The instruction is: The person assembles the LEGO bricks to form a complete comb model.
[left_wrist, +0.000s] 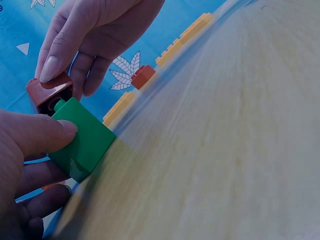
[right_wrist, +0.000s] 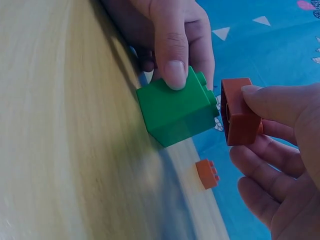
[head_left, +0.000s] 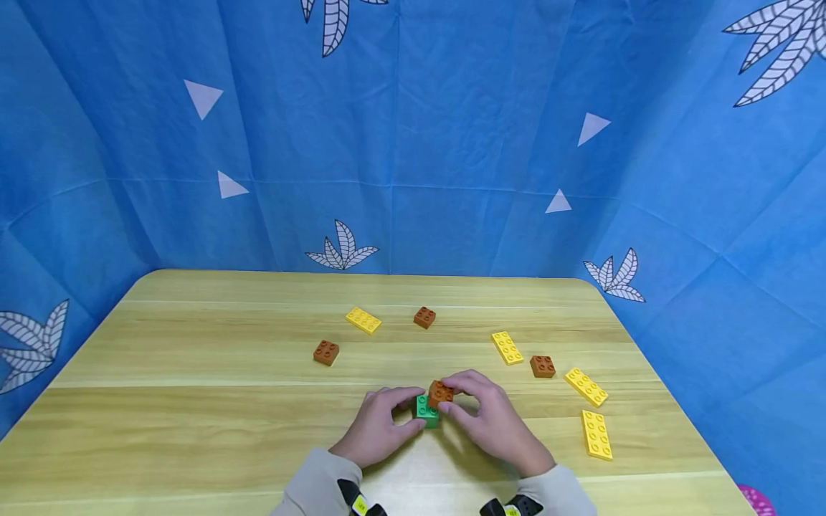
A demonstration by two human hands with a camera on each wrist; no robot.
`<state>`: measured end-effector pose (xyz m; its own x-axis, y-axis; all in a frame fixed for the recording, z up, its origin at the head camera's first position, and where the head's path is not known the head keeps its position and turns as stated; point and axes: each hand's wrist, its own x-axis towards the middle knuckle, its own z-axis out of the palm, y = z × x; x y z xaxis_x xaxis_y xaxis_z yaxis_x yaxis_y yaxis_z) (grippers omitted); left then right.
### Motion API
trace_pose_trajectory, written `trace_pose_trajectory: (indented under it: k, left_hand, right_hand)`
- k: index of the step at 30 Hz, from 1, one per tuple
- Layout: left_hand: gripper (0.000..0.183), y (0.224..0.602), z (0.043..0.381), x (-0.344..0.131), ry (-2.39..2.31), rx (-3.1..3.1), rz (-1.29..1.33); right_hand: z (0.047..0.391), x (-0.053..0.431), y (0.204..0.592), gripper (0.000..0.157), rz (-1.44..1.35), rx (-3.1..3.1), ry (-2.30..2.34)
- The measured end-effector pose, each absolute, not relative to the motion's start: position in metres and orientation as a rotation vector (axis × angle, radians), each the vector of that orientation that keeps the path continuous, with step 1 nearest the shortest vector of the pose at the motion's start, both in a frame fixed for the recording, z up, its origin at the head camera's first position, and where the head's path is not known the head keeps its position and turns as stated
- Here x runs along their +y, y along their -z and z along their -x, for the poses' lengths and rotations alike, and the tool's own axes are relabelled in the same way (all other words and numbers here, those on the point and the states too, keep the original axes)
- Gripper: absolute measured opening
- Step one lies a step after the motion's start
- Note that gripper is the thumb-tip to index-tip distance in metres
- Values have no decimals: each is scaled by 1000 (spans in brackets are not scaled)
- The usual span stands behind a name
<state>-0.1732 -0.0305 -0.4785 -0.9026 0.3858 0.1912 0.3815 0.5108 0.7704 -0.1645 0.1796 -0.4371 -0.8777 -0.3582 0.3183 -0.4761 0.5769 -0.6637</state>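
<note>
Between finger and thumb my left hand [head_left: 381,428] grips a green building block [head_left: 426,413], which stands on the wooden table with its studs up. My right hand [head_left: 493,423] pinches a brown building block [head_left: 441,393] just above the green one. In the right wrist view the brown block [right_wrist: 241,111] is tilted, its hollow underside facing the studs of the green block [right_wrist: 177,107], with a narrow gap between them. The left wrist view shows the brown block [left_wrist: 49,94] overlapping the top edge of the green block [left_wrist: 82,140].
Three more brown blocks lie loose: one at left [head_left: 325,352], one farther back [head_left: 424,317] and one at right [head_left: 543,366]. Several flat yellow blocks lie behind and to the right, among them one near the right [head_left: 596,434]. A blue patterned cloth [head_left: 400,143] hangs around the table [head_left: 193,416].
</note>
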Motion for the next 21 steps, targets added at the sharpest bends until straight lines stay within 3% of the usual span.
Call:
trace_pose_trajectory:
  k: [21]
  left_hand:
    - [43, 477, 173, -31, -1400, 2710, -711]
  right_hand:
    - [162, 169, 438, 31, -800, -2640, -1140]
